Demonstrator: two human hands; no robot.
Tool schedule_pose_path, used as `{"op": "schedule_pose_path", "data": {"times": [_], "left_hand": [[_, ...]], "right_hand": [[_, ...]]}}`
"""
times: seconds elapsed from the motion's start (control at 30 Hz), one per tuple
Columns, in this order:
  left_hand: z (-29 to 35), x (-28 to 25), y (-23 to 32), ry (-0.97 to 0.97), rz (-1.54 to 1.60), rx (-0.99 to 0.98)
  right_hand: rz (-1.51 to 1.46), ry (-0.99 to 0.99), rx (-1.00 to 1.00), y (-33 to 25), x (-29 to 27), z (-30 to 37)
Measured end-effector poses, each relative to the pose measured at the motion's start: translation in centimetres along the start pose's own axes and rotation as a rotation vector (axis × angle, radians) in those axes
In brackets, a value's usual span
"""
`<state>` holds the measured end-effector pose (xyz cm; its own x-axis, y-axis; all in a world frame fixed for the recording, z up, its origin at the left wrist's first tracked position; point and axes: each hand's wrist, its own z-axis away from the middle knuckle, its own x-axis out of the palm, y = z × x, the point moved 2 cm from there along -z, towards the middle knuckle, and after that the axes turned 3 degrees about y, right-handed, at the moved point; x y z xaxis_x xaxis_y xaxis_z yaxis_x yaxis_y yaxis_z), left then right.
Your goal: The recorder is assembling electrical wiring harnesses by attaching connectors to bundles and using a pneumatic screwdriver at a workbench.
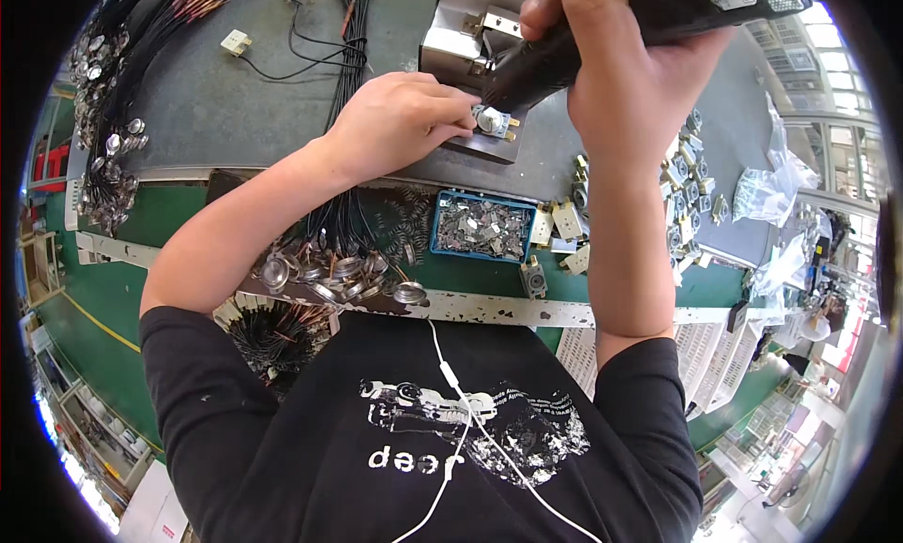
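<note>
My right hand (pixel 625 68) is wrapped round a thick black power screwdriver (pixel 541 68), slanted down to the left; its tip is hidden near the metal fixture (pixel 456 49). On the fixture's plate sits a small switch-like part (pixel 490 120) with a white round centre and brass terminals. My left hand (pixel 404 120) reaches in from the left, its fingers bent and pressed together at that part's left side. What those fingertips grip, if anything, is hidden.
A blue tray (pixel 482 225) of small metal pieces stands near the front edge. Several similar switch-like parts (pixel 691 190) lie to the right, beside plastic bags (pixel 767 190). Black wire bundles with round metal ends (pixel 329 275) lie left of the tray; more wires (pixel 132 63) lie far left.
</note>
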<state>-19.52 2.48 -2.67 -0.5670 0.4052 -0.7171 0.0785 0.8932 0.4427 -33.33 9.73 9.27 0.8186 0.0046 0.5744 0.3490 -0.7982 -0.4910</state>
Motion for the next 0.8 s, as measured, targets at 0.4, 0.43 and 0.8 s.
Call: {"op": "schedule_pose_path", "data": {"times": [0.4,0.43,0.8], "left_hand": [[-1.3,-0.4,-0.2,-0.121,-0.031,0.049],[-1.7,-0.5,-0.2,-0.151,-0.044,0.08],[-3.4,-1.5,0.0,-0.319,-0.101,0.127]], "right_hand": [[0.683,0.209,-0.067,-0.9,1.2,0.7],[0.69,0.215,-0.066,-1.5,-0.1,0.3],[0.807,0.094,0.048,-3.3,-0.3,-0.1]]}}
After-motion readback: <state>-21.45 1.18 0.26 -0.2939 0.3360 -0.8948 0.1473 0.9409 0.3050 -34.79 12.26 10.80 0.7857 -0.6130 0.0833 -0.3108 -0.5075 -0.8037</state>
